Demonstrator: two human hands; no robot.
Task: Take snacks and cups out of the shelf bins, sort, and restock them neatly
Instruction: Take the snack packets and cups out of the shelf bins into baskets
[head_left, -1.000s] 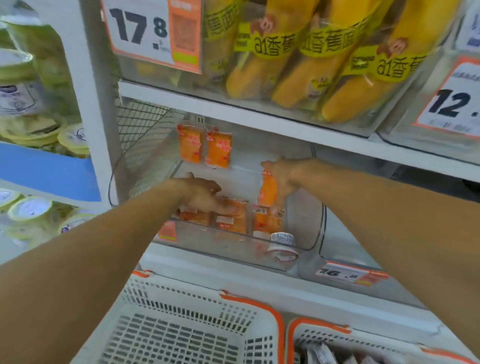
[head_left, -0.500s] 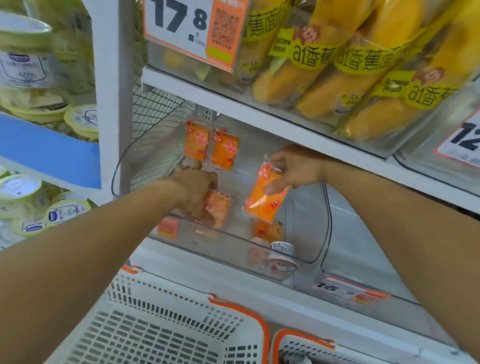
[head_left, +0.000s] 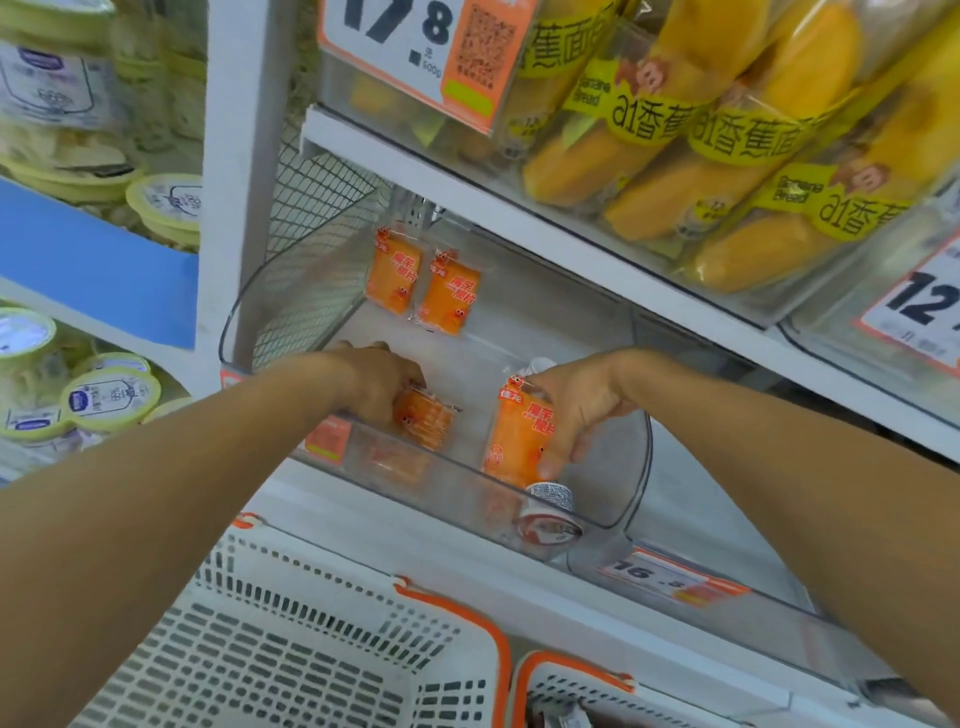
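Orange snack packet (head_left: 519, 441) stood upright at centre frame inside the clear bin (head_left: 636, 467), pinched at its side by the right hand (head_left: 576, 410), probably to line it up with two packets (head_left: 421, 283) leaning on the back wall. Left hand (head_left: 382, 382) gripped another flat packet (head_left: 426, 418) left of centre. A small cup (head_left: 548, 512) lay tipped at the bin's front corner, just below the held packet, crowding that spot. White baskets (head_left: 311, 649) sat lower frame; banana bread (head_left: 675, 145) on the shelf above.
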